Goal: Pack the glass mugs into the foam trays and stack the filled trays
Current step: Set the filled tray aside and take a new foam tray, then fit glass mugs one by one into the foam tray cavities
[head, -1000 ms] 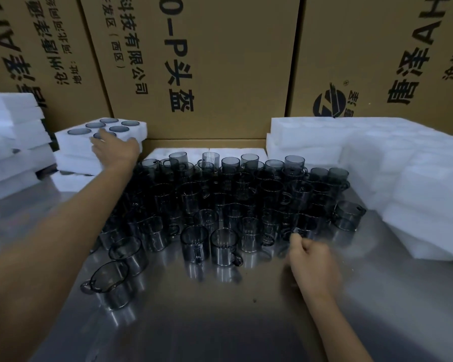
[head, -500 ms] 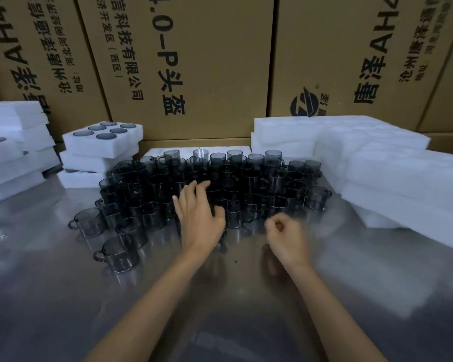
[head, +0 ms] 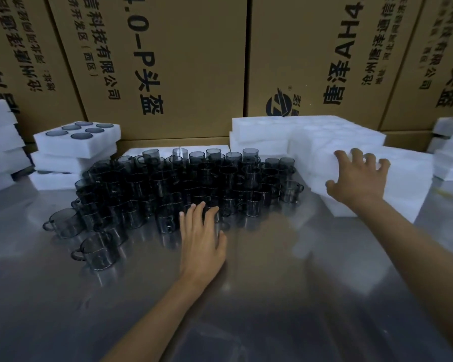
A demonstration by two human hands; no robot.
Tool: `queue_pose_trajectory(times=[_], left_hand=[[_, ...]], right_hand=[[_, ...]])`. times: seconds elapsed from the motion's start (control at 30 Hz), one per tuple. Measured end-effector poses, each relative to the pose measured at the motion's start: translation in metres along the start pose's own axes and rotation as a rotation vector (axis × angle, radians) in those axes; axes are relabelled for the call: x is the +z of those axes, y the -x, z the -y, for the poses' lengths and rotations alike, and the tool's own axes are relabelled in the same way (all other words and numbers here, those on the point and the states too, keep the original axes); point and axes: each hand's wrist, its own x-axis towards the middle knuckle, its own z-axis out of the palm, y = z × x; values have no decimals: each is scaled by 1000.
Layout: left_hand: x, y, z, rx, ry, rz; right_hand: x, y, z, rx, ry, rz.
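Brown cartons (head: 168, 61) printed with black characters wall off the back of a shiny metal table (head: 272, 296). Right of the crowd of smoky glass mugs (head: 183, 184) that fills the table's middle, the right hand (head: 357, 176) lies on top of a white empty foam tray (head: 351, 158), fingers spread and bent over its upper face and thumb down on its near side; whether it has really closed on the foam cannot be told. That tray tops a pile of empty trays (head: 285, 131) spreading right of the mugs. At the crowd's near edge the left hand (head: 202, 239) rests flat on the table, fingers straight and together, fingertips touching the nearest mugs and holding none. Left of the mugs stands a filled tray stack (head: 76, 147), dark mug rims showing in the top tray's holes. More foam (head: 0, 142) is piled further left.
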Motion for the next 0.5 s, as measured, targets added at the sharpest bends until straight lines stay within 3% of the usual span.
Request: queue_pose_trajectory(times=[0.2,0.37,0.5], left_hand=[[1,0,4,-3,71,-20],[0,-1,5,-46,204,-78],[-9,-1,11,-139,422,-191]], right_hand=[[-9,3,4,-48,-102,-162],[-46,41,38,-249,-219,-355],[-70,103,73,-473,-379,-345]])
